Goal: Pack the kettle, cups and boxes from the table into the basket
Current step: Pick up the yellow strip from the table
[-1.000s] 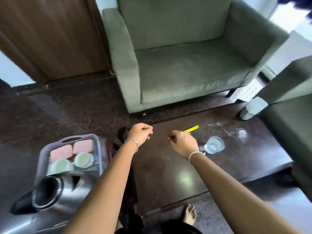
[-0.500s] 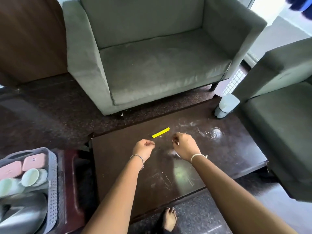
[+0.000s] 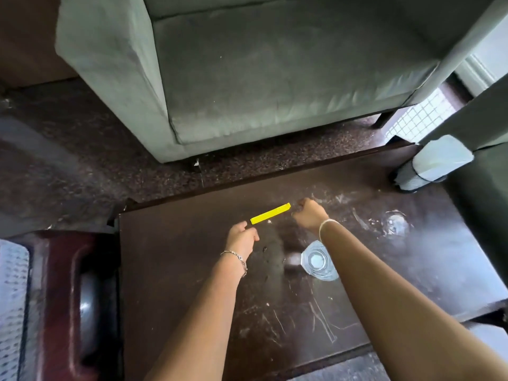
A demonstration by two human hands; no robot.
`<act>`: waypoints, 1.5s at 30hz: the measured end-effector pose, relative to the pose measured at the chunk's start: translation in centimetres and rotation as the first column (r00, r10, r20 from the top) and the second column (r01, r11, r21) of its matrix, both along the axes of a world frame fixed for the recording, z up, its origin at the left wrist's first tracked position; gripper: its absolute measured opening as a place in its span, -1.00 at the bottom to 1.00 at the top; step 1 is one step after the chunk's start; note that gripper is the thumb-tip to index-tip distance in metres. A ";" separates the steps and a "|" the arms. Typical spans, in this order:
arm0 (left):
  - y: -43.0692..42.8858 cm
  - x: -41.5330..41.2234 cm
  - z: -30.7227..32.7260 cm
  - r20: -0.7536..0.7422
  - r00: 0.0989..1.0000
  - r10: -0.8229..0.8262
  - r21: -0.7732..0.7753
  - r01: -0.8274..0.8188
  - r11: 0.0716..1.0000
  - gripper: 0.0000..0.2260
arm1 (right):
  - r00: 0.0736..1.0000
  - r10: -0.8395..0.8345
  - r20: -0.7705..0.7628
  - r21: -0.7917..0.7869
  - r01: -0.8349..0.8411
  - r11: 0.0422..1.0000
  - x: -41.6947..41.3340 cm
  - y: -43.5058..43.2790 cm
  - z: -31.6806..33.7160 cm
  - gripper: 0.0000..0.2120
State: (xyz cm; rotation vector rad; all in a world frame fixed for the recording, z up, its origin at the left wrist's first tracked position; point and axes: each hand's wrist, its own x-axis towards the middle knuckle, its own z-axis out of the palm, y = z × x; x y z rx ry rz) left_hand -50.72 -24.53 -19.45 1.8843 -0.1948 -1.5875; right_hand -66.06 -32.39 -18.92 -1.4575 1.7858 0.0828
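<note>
- Looking lower than a second ago, I now see only the basket point(image 3: 12, 298) edge at far left; its kettle, cups and boxes have left the frame.
- Both hands, left point(image 3: 242, 239) and right point(image 3: 309, 215), are loosely curled at centre beside a yellow strip point(image 3: 270, 213); I cannot tell whether they hold anything.
- A clear glass point(image 3: 319, 261) on the table point(image 3: 192, 284) is half hidden by the right arm.

Table point(image 3: 192, 270) dark glossy wood, scratched; armchair point(image 3: 275, 78) matt grey-green cloth; yellow strip point(image 3: 270, 213) probably plastic.
</note>
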 end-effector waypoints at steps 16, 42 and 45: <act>0.4 1.6 -0.6 -0.042 0.992 0.118 -0.033 -0.119 0.992 -0.55 | 0.983 -0.119 0.137 -0.132 0.138 0.982 4.4 -0.6 -1.6 -0.81; 17.3 16.6 17.3 0.017 0.814 0.581 -0.339 -0.542 0.769 -0.85 | 0.635 -0.320 0.703 0.189 0.267 0.945 19.8 16.0 15.6 -0.83; 18.3 20.0 19.4 0.190 0.853 0.487 -0.393 -0.389 0.834 -0.84 | 0.637 -0.313 0.704 0.205 0.239 0.949 22.9 17.2 17.2 -0.83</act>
